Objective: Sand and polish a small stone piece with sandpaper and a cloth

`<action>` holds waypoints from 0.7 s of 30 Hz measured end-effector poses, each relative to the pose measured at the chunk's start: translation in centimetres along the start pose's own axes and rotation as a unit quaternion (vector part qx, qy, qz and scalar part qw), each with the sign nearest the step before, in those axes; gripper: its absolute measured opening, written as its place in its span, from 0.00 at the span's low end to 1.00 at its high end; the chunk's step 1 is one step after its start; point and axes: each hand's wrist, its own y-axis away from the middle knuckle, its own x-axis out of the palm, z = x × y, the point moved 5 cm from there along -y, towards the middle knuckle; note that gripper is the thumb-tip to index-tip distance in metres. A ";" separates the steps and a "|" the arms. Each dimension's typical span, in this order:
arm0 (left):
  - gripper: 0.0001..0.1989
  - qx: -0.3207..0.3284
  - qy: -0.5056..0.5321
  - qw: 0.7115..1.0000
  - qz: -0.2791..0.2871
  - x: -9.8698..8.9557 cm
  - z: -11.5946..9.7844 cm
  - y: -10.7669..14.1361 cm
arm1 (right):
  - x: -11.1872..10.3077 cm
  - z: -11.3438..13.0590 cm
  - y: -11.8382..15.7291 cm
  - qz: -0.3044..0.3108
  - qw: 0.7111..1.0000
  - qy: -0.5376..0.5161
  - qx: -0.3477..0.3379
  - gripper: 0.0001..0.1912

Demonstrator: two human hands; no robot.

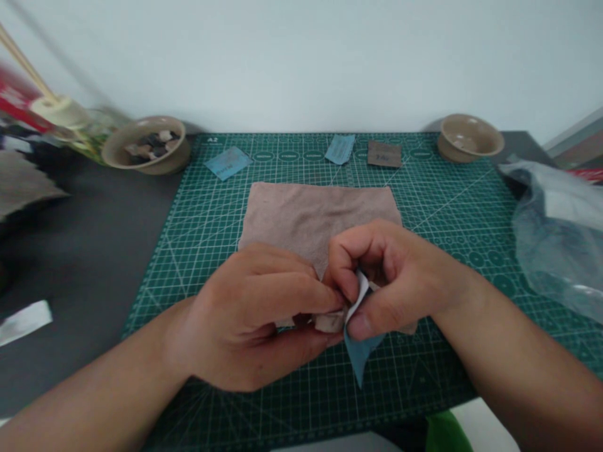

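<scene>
A green cutting mat (202, 251), marked with a white grid, is laid over the dark tabletop (108, 251). Its middle is covered by a pinkish cloth (292, 213), spread flat with slight wrinkles, and the cloth's near part is partly hidden by the hands. At the right side, part of the mat is overlapped by a clear plastic bag (556, 232).

Above the near part of the cloth, the left hand (254, 314) is closed in a pinch, and a small pale piece (328, 322) is gripped between its thumb and fingers. By the right hand (400, 276), a bent blue sheet (362, 358) is pinched between thumb and curled fingers; the sheet is held against the pale piece's right end, with one pointed corner hanging down.

Dark and pale pieces (153, 145) are contained in the left bowl (146, 164), placed just beside the mat's far left corner. The right bowl (466, 150) is set at the far right corner. Between the bowls, two blue squares (228, 163) and a brown square (384, 154) are laid beyond the cloth.
</scene>
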 end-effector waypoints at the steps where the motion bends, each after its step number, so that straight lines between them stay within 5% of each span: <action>1: 0.05 0.000 0.001 1.000 0.002 0.0 0.0 0.0 | 0.0 0.0 0.0 -0.002 1.000 0.000 0.005 0.15; 21: 0.05 0.029 0.010 0.999 0.025 0.1 0.1 -0.3 | 0.1 0.2 0.1 -0.007 1.000 0.004 -0.008 0.13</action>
